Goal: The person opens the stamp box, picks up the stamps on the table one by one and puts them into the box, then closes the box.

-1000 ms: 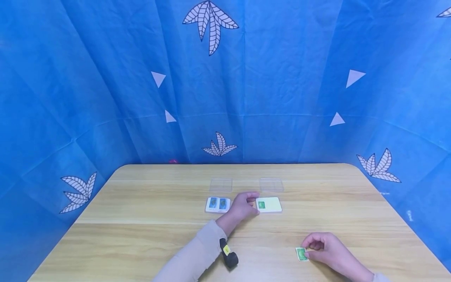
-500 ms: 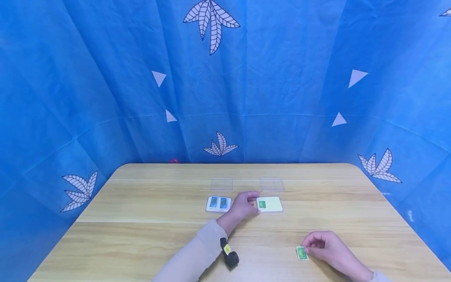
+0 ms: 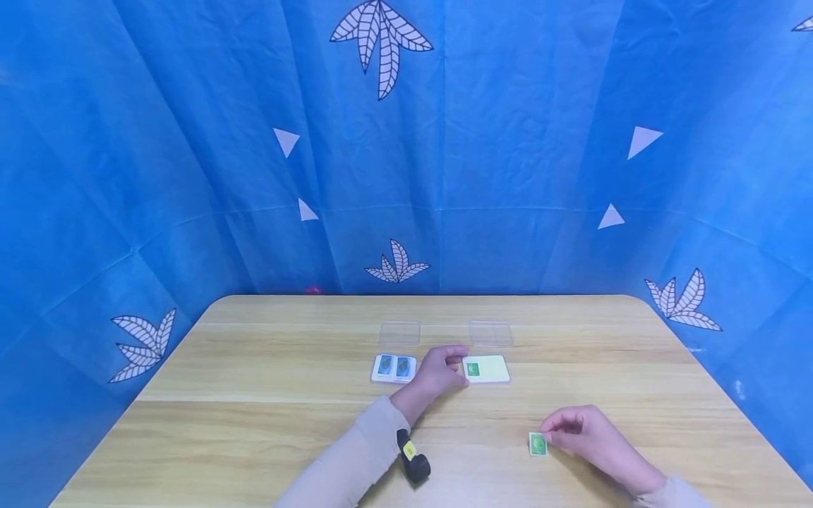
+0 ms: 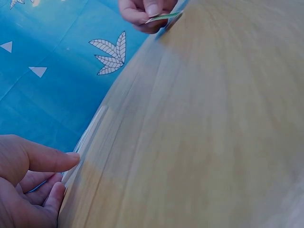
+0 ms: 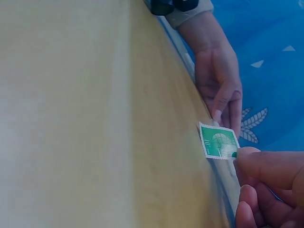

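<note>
A green postage stamp (image 5: 217, 141) with white perforated edges is pinched by one corner between the thumb and finger of my right hand (image 3: 591, 441), near the front right of the table. My left hand (image 3: 440, 370) holds the left edge of a shallow clear plastic case (image 3: 494, 368) with a white backing, its thumb and forefinger at the two left corners. Inside that case, at the left, lies another green stamp (image 3: 473, 369). Left of this hand is a second case (image 3: 394, 379), bearing two blue stamps (image 3: 394, 365) side by side.
Two clear plastic lids (image 3: 399, 333) lie flat behind the cases. A black strap with a yellow label (image 3: 411, 455) is on my left wrist. The wooden table (image 3: 254, 437) backs onto a blue curtain (image 3: 508, 141) with leaf prints.
My right hand has moved slightly up the table and left with the green stamp, which has turned a little. The left hand has stayed at the case.
</note>
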A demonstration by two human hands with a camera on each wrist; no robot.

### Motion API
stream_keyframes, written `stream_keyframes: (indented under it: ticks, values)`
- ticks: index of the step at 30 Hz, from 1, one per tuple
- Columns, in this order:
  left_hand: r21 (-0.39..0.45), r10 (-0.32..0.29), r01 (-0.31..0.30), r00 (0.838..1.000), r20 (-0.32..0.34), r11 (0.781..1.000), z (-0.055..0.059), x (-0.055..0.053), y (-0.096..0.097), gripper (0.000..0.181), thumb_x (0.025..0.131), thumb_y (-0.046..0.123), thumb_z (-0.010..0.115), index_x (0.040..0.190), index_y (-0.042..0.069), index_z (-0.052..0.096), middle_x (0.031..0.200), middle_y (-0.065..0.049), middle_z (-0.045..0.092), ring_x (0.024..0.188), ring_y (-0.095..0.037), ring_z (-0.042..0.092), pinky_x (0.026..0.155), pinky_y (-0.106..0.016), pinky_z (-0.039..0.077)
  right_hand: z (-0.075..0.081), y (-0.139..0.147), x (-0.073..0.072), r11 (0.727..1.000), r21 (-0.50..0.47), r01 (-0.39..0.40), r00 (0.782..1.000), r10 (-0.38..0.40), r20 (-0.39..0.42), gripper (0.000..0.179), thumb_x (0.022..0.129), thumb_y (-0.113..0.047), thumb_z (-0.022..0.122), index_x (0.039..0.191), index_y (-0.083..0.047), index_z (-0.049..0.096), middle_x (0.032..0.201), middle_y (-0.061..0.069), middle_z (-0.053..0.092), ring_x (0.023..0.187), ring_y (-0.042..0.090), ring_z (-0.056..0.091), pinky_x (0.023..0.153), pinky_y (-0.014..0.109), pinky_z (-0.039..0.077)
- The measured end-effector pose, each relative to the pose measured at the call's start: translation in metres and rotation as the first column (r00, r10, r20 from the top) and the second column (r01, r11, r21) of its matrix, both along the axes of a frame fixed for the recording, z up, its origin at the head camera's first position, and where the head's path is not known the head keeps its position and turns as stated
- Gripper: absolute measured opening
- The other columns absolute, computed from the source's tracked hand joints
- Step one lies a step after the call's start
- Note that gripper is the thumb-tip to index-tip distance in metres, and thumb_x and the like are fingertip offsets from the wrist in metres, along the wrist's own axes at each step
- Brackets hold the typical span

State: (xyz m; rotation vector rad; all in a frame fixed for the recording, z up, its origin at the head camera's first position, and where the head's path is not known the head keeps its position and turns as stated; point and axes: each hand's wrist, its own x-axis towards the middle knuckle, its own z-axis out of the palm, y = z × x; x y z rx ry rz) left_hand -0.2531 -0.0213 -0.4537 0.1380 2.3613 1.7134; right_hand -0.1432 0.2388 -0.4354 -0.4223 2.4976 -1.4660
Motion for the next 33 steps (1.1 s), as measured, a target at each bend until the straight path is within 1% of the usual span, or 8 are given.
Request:
stream_keyframes:
  ticks: [3,7,12,16,22,26,31,33]
  values:
    - [0.018,-0.007,0.007,1.000,-0.002,1.000,0.001,0.001,0.000,0.058,0.064,-0.012,0.074,0.117,0.009,0.064,0.111,-0.005,0.062,0.101,-0.022,0.058,0.086,-0.028,0.053,0.001,0.001,-0.005,0.999,-0.050,0.002,0.999,0.000,0.048,0.021,0.085,-0.013,0.066,0.099,0.002,0.067,0.090,0.006,0.068,0.075,0.008,0.056,0.063,0.023,0.049]
    - [0.028,-0.013,0.013,1.000,-0.011,1.000,0.003,0.002,0.000,0.058,0.063,-0.013,0.074,0.117,0.006,0.064,0.112,-0.007,0.062,0.101,-0.023,0.058,0.086,-0.028,0.053,0.002,0.001,-0.013,0.996,-0.085,0.031,0.994,-0.022,0.104,0.027,0.084,-0.013,0.067,0.102,0.006,0.065,0.095,0.008,0.068,0.081,0.009,0.058,0.070,0.023,0.049]
    - [0.010,0.000,0.000,1.000,-0.004,1.000,0.003,0.002,-0.001,0.058,0.063,-0.011,0.074,0.117,0.008,0.064,0.112,-0.005,0.062,0.101,-0.022,0.058,0.086,-0.027,0.053,0.003,-0.001,-0.024,0.992,-0.096,0.077,0.991,-0.066,0.116,0.031,0.084,-0.015,0.067,0.104,0.008,0.063,0.094,0.008,0.069,0.085,0.011,0.060,0.078,0.023,0.047]
    - [0.012,0.004,-0.004,1.000,-0.001,1.000,0.001,0.001,-0.001,0.058,0.063,-0.011,0.074,0.117,0.009,0.064,0.110,-0.005,0.061,0.100,-0.021,0.058,0.085,-0.027,0.054,0.005,-0.004,-0.033,0.991,-0.083,0.107,0.987,-0.096,0.128,0.033,0.083,-0.018,0.068,0.104,0.006,0.063,0.096,0.008,0.068,0.088,0.015,0.059,0.081,0.028,0.046]
    - [0.018,-0.007,0.007,1.000,-0.017,1.000,0.002,0.002,-0.001,0.058,0.063,-0.012,0.073,0.117,0.009,0.064,0.111,-0.005,0.061,0.100,-0.022,0.058,0.085,-0.027,0.054,0.005,-0.008,-0.048,0.990,-0.081,0.116,0.986,-0.104,0.131,0.034,0.083,-0.019,0.069,0.106,0.006,0.064,0.101,0.011,0.067,0.094,0.018,0.058,0.085,0.032,0.044]
    - [0.016,-0.010,0.010,1.000,-0.028,1.000,0.002,0.003,-0.002,0.059,0.063,-0.013,0.073,0.117,0.009,0.064,0.111,-0.006,0.061,0.099,-0.022,0.058,0.084,-0.027,0.054,0.002,-0.009,-0.059,0.990,-0.070,0.125,0.985,-0.116,0.128,0.033,0.084,-0.020,0.067,0.107,0.004,0.064,0.103,0.010,0.067,0.097,0.017,0.057,0.087,0.032,0.042]
    - [0.013,-0.011,0.011,1.000,-0.028,1.000,0.001,0.003,-0.002,0.058,0.064,-0.013,0.073,0.117,0.008,0.064,0.112,-0.007,0.062,0.099,-0.022,0.058,0.084,-0.027,0.054,0.002,-0.012,-0.072,0.986,-0.054,0.155,0.978,-0.146,0.146,0.031,0.085,-0.020,0.066,0.108,0.001,0.064,0.104,0.008,0.066,0.096,0.017,0.056,0.085,0.030,0.043]
    - [0.011,-0.006,0.006,1.000,-0.024,1.000,0.001,0.002,-0.001,0.058,0.064,-0.013,0.073,0.117,0.009,0.064,0.112,-0.006,0.062,0.099,-0.021,0.057,0.084,-0.027,0.054,0.002,-0.014,-0.077,0.984,-0.054,0.170,0.974,-0.159,0.160,0.032,0.085,-0.021,0.067,0.109,0.000,0.064,0.105,0.007,0.065,0.093,0.018,0.055,0.080,0.030,0.043]
